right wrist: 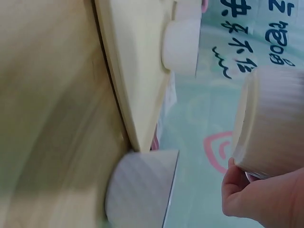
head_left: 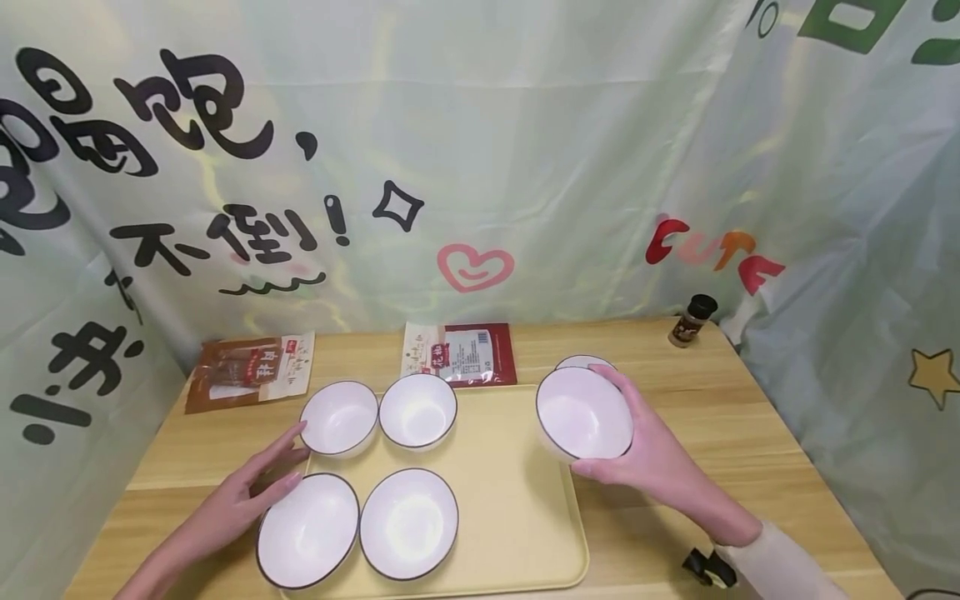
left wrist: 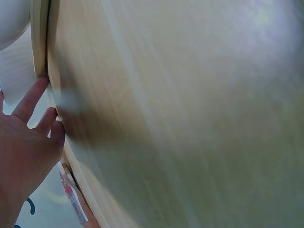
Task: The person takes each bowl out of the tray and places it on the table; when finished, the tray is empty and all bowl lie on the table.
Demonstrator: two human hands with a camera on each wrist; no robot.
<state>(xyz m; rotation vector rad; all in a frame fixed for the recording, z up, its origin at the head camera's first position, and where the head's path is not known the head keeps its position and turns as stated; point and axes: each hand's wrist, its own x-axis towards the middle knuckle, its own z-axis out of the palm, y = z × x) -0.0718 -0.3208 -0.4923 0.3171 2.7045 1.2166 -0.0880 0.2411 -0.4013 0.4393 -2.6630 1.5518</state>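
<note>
"What have you got in your hands?"

"My right hand (head_left: 648, 454) holds a dark-rimmed white bowl (head_left: 583, 412), thumb and fingers spread round its side. It's in the air above the right part of the yellow tray (head_left: 517, 500), not resting on anything."

"And the other?"

"My left hand (head_left: 243, 496) grips nothing. Its fingers are loosely extended at the tray's left edge, a fingertip against it, beside the far-left bowl (head_left: 339, 418) and the near-left bowl (head_left: 308, 531)."

"How far along would you say you are?"

"Four matching bowls sit upright on the tray in two rows: those two, plus the far inner bowl (head_left: 417, 411) and the near inner bowl (head_left: 408, 524) just to their right. If the tray is where they all belong, I'd call those four done."

"So what's left?"

"Two, by that reckoning: the one I'm holding, not yet set down, and the sixth bowl (right wrist: 142, 190), standing on the wooden table (head_left: 697, 400) just past the tray's far right corner. The tray's right side is bare."

"Anything else about?"

"A brown spice packet (head_left: 251, 371), a red-and-white spice packet (head_left: 457, 356) and a black-capped seasoning bottle (head_left: 692, 322), all along the back."
</note>
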